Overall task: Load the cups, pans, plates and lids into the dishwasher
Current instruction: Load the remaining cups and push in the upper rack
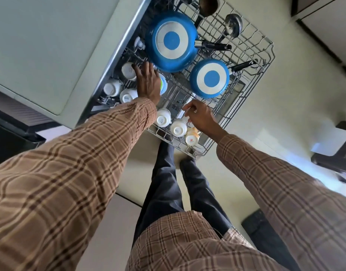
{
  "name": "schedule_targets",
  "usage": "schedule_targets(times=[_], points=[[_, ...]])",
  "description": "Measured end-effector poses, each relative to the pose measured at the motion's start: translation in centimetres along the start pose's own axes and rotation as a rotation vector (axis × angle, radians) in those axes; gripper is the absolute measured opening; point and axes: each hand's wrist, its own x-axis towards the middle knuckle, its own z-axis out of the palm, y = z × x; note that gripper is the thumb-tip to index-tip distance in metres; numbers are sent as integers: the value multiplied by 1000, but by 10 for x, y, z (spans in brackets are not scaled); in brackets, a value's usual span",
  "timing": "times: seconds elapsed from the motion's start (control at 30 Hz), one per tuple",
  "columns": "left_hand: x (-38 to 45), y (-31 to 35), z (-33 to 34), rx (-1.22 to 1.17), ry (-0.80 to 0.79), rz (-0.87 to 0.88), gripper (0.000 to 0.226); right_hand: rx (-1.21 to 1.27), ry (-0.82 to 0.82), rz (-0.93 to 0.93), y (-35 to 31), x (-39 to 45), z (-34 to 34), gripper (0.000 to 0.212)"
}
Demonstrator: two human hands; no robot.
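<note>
Below us, our left hand (pixel 147 83) lies with fingers spread flat over a blue-rimmed plate (pixel 163 84) in the dishwasher rack (pixel 265 61), our right hand (pixel 200 114) pinches a white cup (pixel 178 127) by its handle, two blue pans (pixel 171 41) upturned beyond

One head-worn wide-angle view looks steeply down from above the person's chest, facing forward over the pulled-out dishwasher rack (pixel 265 55), which fills the upper middle at arm's reach; both sleeves stretch up from the bottom edge, with legs and floor directly beneath
</note>
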Motion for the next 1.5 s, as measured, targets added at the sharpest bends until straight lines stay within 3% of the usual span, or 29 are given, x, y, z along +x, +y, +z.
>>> schedule_targets(times=[0.17, 0.53, 0.77, 0.9, 0.97, 1.07, 1.33, 1.5], points=[[-4, 1, 11, -18, 61, -23, 45, 2, 25, -10, 4, -13, -3, 26], [-95, 6, -71, -249, 35, -137, 75, -9, 111, -131, -51, -53, -28, 15], [-211, -48, -151, -352, 205, -227, 80, -280, 101, -421, -149, -128, -45, 34], [-273, -98, -172, -391, 372, -335, 78, -618, 162, -751, -196, -172, -40, 71], [-305, -126, -178, -411, 405, -414, 87, -747, 168, -872, -220, -189, -28, 92], [-364, -175, -178, -391, 456, -598, 89, -892, 119, -1023, -268, -223, 5, 102], [-477, -283, -118, -482, 481, -977, 78, -1090, -64, -1253, -373, -289, 123, 97], [-491, -341, -77, -490, 386, -1068, 70, -1222, -118, -1278, -421, -288, 195, 85]])
